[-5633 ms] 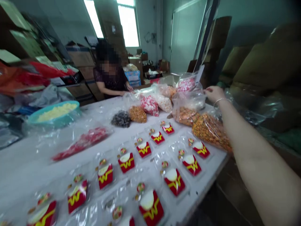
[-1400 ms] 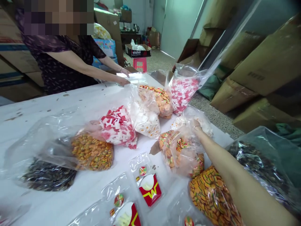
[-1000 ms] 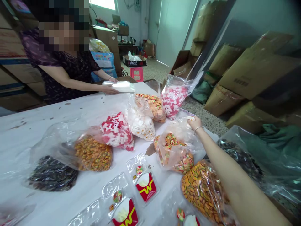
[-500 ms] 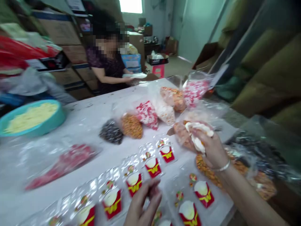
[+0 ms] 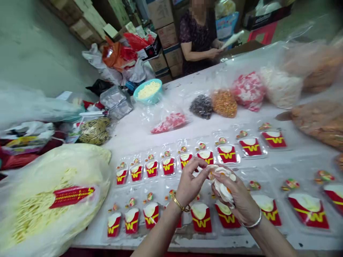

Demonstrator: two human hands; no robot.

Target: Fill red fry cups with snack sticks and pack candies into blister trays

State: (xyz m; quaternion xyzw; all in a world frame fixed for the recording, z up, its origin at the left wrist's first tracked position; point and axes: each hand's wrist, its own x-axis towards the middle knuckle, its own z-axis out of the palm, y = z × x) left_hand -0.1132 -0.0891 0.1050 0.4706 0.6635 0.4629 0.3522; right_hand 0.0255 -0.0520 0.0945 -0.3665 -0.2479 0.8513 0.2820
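My right hand (image 5: 238,192) is closed around a clump of white pieces with orange centres (image 5: 223,185), which look like toy fried eggs. Thumb and fingertips of my left hand (image 5: 194,175) pinch at the edge of that clump; the exact piece between them is hard to make out. Under and around both hands, two rows of clear plastic trays lie on the table. Each visible tray holds a red toy fries box (image 5: 201,217) with a yellow W, and small burger-like pieces (image 5: 222,140) sit above the boxes. My forearms cover part of the front row.
Bags of dark pieces (image 5: 201,106), orange pieces (image 5: 224,103) and pink-white pieces (image 5: 249,91) line the table's far side. A turquoise basin (image 5: 157,98) stands behind. At left lies a large bag of pale yellow pieces (image 5: 61,167) with a red basket (image 5: 71,196). Another person (image 5: 197,39) works across the table.
The view has swung left and down. My right hand has come away from the bags at right with the white-and-orange pieces, and my left hand now meets it over the trays.
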